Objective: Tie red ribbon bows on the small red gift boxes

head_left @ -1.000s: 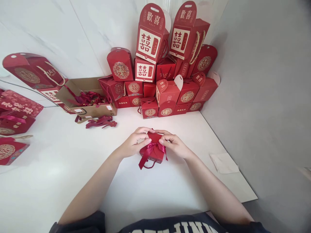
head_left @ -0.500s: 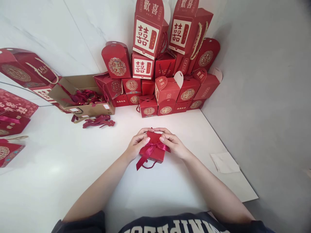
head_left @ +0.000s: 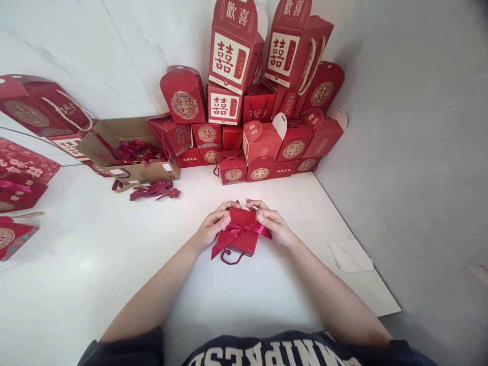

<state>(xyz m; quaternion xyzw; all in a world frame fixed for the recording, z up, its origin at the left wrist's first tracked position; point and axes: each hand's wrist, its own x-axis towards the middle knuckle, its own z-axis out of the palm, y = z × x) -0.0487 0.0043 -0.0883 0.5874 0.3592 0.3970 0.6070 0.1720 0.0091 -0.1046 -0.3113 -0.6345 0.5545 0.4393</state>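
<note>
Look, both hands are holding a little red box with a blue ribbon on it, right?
Not blue: the head view shows a shiny dark red ribbon. The rest is right: the left hand and right hand are holding the little red cardboard box.

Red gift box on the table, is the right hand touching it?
Touching. The head view shows the right hand with its fingers lying over the corner of the red gift box, beside the crimson ribbon.

A white marble-veined wall rises behind the white tabletop, with a plain grey surface to the right.
</note>
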